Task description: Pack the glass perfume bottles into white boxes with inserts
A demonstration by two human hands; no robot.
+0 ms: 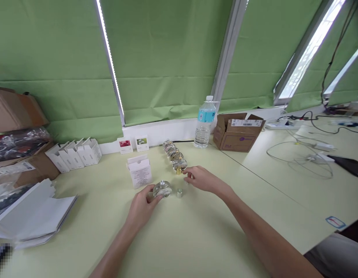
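Observation:
My left hand [144, 202] is closed on the left side of a round clear glass bottle [162, 189] that stands on the table. Just right of that bottle sits a small silvery cap [179, 192]. My right hand [198, 178] has its fingertips beside a small gold cap [178, 170]; whether they touch it is too small to tell. A tiny object [187, 182] lies partly hidden under the right fingers. Behind the gold cap, a row of round glass bottles [176, 156] runs back toward the wall. An open white box [140, 172] stands behind my left hand.
White cartons [77, 155] line up at the back left, near brown boxes [31, 166] and white sheets [36, 216]. Two small picture cards [142, 143] lean at the wall. A water bottle [204, 125], an open cardboard box [238, 135] and cables [300, 154] are toward the right.

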